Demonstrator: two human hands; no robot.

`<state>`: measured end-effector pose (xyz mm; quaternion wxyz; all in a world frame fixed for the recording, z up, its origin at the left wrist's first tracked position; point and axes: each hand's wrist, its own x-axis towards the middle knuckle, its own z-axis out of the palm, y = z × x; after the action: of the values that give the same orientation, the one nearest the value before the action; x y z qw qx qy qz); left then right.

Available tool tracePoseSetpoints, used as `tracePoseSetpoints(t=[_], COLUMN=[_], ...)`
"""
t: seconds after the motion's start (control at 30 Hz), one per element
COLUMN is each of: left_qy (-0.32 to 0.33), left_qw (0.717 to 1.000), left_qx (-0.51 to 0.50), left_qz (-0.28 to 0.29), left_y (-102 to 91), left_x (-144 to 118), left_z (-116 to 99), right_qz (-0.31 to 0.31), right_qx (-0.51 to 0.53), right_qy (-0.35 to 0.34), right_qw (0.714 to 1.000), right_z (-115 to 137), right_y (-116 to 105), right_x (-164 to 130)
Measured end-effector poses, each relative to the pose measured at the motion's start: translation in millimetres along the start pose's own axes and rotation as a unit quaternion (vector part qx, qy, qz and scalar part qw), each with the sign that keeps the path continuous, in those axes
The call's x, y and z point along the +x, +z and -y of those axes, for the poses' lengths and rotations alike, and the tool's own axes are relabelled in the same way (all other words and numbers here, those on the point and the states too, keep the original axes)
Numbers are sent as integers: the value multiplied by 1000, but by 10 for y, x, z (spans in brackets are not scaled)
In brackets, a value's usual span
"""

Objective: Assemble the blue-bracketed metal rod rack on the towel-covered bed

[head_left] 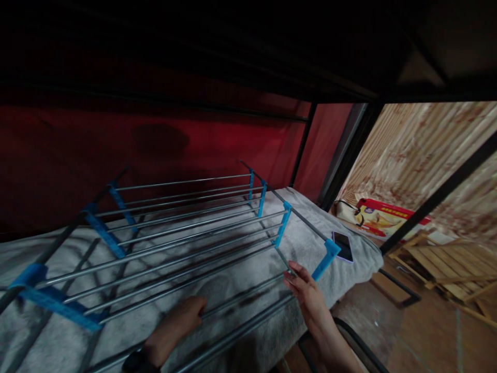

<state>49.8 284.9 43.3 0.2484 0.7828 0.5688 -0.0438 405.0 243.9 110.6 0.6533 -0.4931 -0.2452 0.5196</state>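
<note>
A drying rack with grey metal rods (190, 238) and blue plastic brackets (283, 225) lies across a grey blanket. My left hand (186, 315), with a dark band at the wrist, is closed around a thin metal rod (244, 295) near the front of the rack. At that rod's right end, the fingertips of my right hand (305, 290) are pinched together on it. Just right of my right hand is a corner bracket (328, 256). Palms hide the parts of the rod inside the grip.
A phone (343, 246) lies on the blanket (310, 217) to the right. Dark bed-frame posts (349, 155) and a low dark overhead surface enclose the space. Beyond the bed are a red box (384, 217) and a folded wooden slatted piece (446, 267) on the tiled floor.
</note>
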Motion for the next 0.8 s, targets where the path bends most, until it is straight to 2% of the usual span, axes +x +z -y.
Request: tracePoseSetpoints(t=[0.1, 0.2, 0.37, 0.47, 0.53, 0.63, 0.7, 0.8], left_qy=[-6, 6, 6, 32, 39, 34, 29, 32], left_qw=[1000, 1000, 1000, 999, 998, 997, 997, 998], left_qx=[3, 1, 0, 2, 24, 51, 53, 31], left_qz=[7, 2, 22, 23, 37, 54, 52, 43], left_y=[-48, -128, -335, -412, -418, -380, -340, -269], left_x=[-44, -114, -213, -195, -152, -79, -44, -9], left_z=[-82, -193, -496, -677, -765, -843, -858, -838], right_qz=[-1, -17, -109, -173, -185, -167, -154, -133], right_qx=[-77, -146, -226, -223, -222, -226, -235, -245], right_qy=[-61, -152, -315, -373, -359, -282, -237, -207], right_qw=[995, 977, 915, 884, 887, 917, 930, 938], right_z=[77, 206, 486, 633, 694, 711, 682, 628], right_y=[-55, -115, -281, -402, -466, -524, -542, -549], right_x=[-62, -154, -205, -119, -33, 102, 181, 268])
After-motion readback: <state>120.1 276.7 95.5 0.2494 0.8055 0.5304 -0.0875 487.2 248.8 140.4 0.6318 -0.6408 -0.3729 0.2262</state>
